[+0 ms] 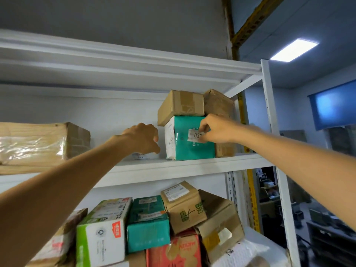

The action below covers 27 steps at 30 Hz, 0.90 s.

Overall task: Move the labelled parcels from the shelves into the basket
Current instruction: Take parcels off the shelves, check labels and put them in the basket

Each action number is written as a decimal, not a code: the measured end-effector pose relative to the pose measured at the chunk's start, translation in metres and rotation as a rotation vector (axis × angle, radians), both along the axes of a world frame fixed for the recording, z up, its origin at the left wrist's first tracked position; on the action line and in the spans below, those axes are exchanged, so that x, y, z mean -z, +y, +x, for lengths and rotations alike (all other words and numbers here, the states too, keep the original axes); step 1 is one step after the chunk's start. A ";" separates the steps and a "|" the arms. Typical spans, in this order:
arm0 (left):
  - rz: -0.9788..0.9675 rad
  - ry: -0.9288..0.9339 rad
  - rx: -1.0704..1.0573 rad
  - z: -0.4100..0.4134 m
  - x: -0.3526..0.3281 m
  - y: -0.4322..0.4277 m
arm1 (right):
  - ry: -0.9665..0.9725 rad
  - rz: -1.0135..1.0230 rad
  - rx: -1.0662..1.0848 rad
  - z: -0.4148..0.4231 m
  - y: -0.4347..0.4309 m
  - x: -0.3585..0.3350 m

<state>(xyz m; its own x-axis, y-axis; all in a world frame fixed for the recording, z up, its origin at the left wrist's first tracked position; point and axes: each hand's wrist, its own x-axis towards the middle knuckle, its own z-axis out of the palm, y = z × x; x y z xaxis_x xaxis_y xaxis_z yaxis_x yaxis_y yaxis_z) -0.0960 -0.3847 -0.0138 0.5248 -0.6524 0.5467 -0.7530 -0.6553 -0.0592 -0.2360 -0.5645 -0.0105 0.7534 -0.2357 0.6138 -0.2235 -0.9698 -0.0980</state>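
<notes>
The right hand [215, 129] pinches the white label [194, 134] on the front of the teal parcel [189, 149], with thumb and fingertips closed on the label's right edge. The left hand [141, 138] hovers just beside the parcel's left face, fingers curled over a small white slip [140, 156] lying on the shelf [192, 166]. I cannot tell whether it grips anything.

The teal parcel stands on the upper shelf near its right end, a long reach overhead. Its glossy wrap looks slick, and the body looks like a stiff carton, probably light. The label is no handle. I'd take the parcel with 2 hands, by the left face and the lower front edge.

1 brown box [181, 106] sits on top of it, overhanging to the left, and another brown carton [221, 108] touches its right side, blocking that face. Drawing the parcel out could tip the top box off the shelf. Bare shelf runs left as far as the big wrapped bundle [38, 143], and the white post [269, 112] closes the right. The basket is out of sight.
</notes>
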 end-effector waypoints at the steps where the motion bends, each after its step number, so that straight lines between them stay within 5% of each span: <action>1: 0.011 0.003 -0.005 -0.004 0.000 -0.001 | 0.002 -0.003 -0.008 0.000 -0.001 -0.001; 9: -0.020 -0.031 -0.143 -0.015 -0.034 -0.015 | 0.005 -0.056 -0.086 -0.003 -0.019 -0.024; 15: -0.248 -0.183 -0.197 -0.013 -0.056 -0.048 | -0.089 -0.147 -0.087 -0.007 -0.048 -0.050; 20: -0.522 0.086 0.236 -0.006 -0.069 -0.073 | -0.242 -0.134 -0.061 0.004 -0.064 -0.058; 23: -0.577 0.258 0.323 -0.005 -0.066 -0.078 | -0.292 -0.102 -0.073 0.015 -0.068 -0.057; 27: -0.829 0.292 0.470 -0.012 -0.060 -0.079 | -0.360 0.154 -0.284 0.032 -0.064 -0.049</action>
<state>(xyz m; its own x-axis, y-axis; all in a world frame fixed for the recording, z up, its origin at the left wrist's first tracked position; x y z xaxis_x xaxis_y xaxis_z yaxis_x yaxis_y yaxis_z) -0.1077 -0.4641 0.0461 0.4975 -0.2987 0.8144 -0.8588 -0.0371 0.5110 -0.2042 -0.6285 0.0381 0.5470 -0.1597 0.8218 0.1228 -0.9557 -0.2674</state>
